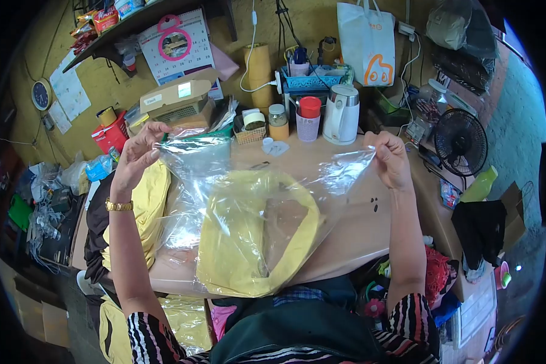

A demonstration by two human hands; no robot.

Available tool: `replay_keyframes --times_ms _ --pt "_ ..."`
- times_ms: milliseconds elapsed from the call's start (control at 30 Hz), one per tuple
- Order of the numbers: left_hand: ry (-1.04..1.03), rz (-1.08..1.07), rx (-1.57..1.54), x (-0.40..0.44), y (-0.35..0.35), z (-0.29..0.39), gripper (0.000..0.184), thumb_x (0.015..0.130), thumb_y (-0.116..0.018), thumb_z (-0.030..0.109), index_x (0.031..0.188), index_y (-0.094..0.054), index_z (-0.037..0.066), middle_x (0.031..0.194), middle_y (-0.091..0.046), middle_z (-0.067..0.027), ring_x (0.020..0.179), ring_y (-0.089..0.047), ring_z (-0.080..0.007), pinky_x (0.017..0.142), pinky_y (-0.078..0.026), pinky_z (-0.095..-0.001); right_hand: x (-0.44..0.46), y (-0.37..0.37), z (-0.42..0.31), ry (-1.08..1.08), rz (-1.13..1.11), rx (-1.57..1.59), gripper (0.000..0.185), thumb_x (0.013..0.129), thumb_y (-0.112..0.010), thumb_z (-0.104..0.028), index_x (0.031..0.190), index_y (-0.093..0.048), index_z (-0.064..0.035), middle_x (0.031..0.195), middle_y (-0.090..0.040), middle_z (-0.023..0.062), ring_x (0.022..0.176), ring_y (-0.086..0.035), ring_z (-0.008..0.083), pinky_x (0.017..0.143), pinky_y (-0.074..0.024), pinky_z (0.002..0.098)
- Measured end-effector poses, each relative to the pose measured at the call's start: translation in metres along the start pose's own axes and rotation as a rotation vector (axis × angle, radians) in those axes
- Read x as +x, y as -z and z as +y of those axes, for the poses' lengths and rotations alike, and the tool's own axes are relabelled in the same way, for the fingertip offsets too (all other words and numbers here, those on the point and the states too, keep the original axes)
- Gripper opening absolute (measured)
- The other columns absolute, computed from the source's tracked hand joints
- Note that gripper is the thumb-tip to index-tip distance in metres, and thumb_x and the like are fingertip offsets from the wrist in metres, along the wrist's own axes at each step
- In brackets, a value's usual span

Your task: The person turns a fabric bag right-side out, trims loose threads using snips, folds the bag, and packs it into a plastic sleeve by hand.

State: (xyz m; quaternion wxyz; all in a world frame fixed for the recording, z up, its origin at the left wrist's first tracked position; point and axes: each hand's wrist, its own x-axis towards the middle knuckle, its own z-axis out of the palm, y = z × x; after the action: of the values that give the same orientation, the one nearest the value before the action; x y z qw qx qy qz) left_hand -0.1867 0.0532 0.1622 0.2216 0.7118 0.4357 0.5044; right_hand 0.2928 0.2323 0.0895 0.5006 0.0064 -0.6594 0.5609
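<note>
A clear plastic bag [346, 173] is stretched wide between my two hands above the table. My left hand [141, 156], with a gold watch on its wrist, pinches the bag's upper left corner. The upper right corner is pinched between the fingers of my right hand [393, 161]. A folded yellow cloth piece with a curved strap-like band [233, 242] shows through the plastic, low in the bag near the table's front edge. Beside my left forearm lies a pile of yellow and dark brown cloth [148, 209].
At the table's back stand a white electric kettle [341, 115], a pink cup with a red top [308, 121], jars and a cardboard box [182, 97]. A black fan [461, 142] stands at the right. More wrapped yellow cloth [182, 321] lies below the table's left front edge.
</note>
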Motion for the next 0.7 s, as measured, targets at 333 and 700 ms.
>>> replay_keyframes --times_ms 333,700 --pt "0.067 -0.002 0.191 -0.006 0.006 -0.001 0.024 0.085 -0.072 0.024 0.085 -0.057 0.006 0.122 -0.052 -0.0076 0.126 -0.043 -0.0199 0.106 -0.033 -0.0370 -0.007 0.003 -0.029 0.119 0.086 -0.803 0.020 0.081 -0.073 -0.018 0.069 -0.061 -0.0055 0.080 -0.053 0.0011 0.092 -0.051 0.0174 0.090 -0.0373 0.0335" --pt "-0.136 0.130 -0.681 0.034 -0.115 -0.024 0.030 0.092 -0.059 0.014 0.117 -0.044 0.011 0.086 -0.054 -0.0028 0.077 -0.053 -0.0108 0.068 -0.044 -0.0260 -0.008 -0.049 0.043 -0.117 0.166 0.532 0.017 0.093 -0.062 -0.022 0.090 -0.052 -0.0098 0.061 -0.037 -0.0065 0.055 -0.042 0.0060 0.061 -0.0421 0.0239"
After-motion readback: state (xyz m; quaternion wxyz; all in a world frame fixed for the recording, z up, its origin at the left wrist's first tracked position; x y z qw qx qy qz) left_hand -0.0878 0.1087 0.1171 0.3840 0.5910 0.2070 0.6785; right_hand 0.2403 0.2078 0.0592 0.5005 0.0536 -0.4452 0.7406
